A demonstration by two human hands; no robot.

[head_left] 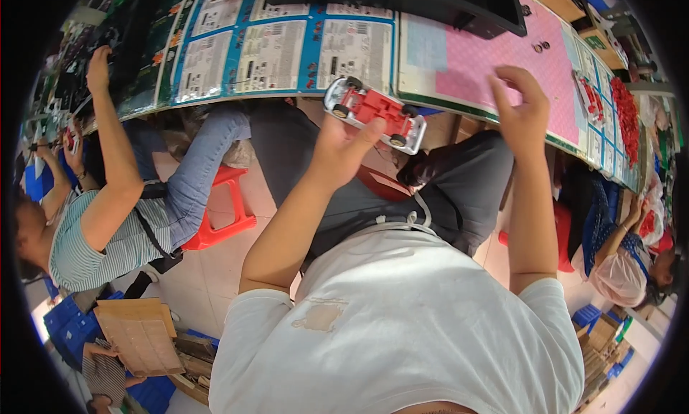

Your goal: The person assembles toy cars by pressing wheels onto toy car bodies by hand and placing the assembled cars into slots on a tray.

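A toy car point(375, 115) with a red underside, black wheels and a silver-white body rests in my left hand point(340, 150), its underside turned up. My left thumb presses on the red base, and the other fingers are hidden beneath the car. The car is held just off the table's near edge, above my lap. My right hand point(522, 113) is raised over the edge of the pink part of the table, with thumb and forefinger curved and apart. Nothing shows between those fingers. Small dark wheels point(541, 47) lie on the pink surface beyond it.
A black bin point(466, 8) stands at the table's far side. Printed sheets point(269, 55) cover the table on the left. A red toy part point(591, 98) and a pile of red pieces point(624, 120) lie at right. Co-workers sit on both sides, one by a red stool point(226, 209).
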